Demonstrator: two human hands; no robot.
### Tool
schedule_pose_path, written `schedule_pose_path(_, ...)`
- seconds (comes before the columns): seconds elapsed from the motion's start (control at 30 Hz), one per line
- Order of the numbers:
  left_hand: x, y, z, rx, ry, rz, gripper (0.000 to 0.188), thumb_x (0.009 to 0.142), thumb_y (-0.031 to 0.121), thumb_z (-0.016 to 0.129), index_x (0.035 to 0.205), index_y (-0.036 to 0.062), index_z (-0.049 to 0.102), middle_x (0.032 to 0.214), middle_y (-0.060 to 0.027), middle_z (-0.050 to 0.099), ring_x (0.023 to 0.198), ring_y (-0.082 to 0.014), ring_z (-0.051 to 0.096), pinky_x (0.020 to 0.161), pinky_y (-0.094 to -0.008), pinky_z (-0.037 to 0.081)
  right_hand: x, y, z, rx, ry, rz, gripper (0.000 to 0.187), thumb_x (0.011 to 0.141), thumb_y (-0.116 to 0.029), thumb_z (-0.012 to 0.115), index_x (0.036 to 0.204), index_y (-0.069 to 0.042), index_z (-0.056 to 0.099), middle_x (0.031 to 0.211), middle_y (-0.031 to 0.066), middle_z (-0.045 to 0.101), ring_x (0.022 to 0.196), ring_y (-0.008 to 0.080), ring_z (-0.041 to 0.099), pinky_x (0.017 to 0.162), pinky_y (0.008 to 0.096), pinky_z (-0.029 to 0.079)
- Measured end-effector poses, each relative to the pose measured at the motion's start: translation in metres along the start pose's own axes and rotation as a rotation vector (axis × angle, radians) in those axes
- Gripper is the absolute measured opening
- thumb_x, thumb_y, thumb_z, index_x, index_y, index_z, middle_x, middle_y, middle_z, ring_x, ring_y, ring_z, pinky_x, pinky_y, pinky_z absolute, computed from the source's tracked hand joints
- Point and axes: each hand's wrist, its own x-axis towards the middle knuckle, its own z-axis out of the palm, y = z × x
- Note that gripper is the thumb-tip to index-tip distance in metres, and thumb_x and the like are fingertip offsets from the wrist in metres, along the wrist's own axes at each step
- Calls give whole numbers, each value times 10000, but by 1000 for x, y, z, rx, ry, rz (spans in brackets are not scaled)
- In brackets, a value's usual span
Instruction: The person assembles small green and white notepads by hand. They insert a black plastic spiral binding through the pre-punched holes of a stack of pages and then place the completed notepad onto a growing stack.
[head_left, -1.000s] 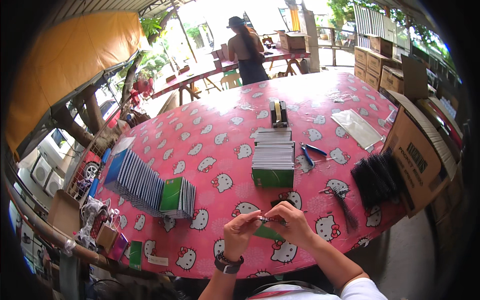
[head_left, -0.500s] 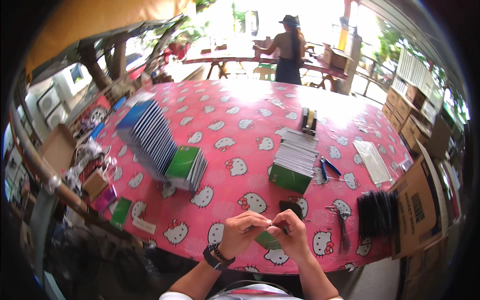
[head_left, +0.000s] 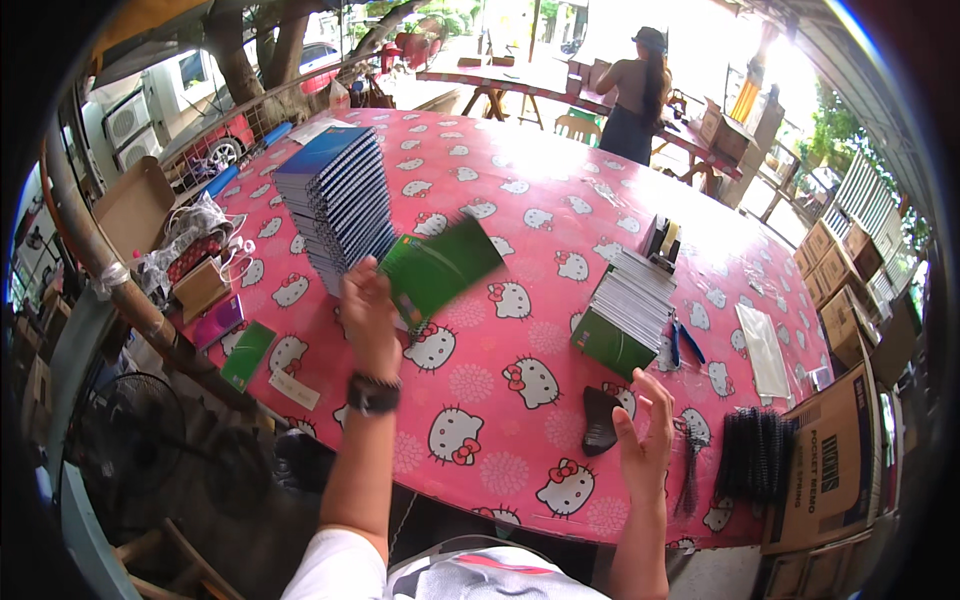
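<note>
One green notebook (head_left: 440,268), motion-blurred, is pinched in the left hand (head_left: 368,312) above the bench (head_left: 520,200), beside a leaning blue-edged stack (head_left: 335,205) of spiral notebooks. The right hand (head_left: 645,440) hangs open, grasping nothing, near a dark clip (head_left: 598,420). Past it lies a second stack (head_left: 628,310) with green covers and black coil spines (head_left: 755,455). Brown cartons (head_left: 825,470) with printed sides stand at the right edge, partly cut off. Glossy pink cat-print cloth covers the bench.
</note>
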Motion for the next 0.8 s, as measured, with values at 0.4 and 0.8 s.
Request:
schedule_pose_path(0.4,48,-32,-62,851,1,70,243,867,122,620,1093,41,649,832,-51,662,676,-134,626,579,-284,515,-33,82,7,-163,-200,288,512,689,-225,784,1140,-59,608,1318,167,478,1184,342,446,997,427,366)
schedule_pose_path(0.8,17,-30,-62,1066,-92,506,437,838,143,634,1247,28,532,1148,-175,551,1057,-328,527,875,-414,448,57,108,6,-577,187,-157,287,721,-135,728,991,-75,652,1051,79,607,1029,279,523,900,404,389)
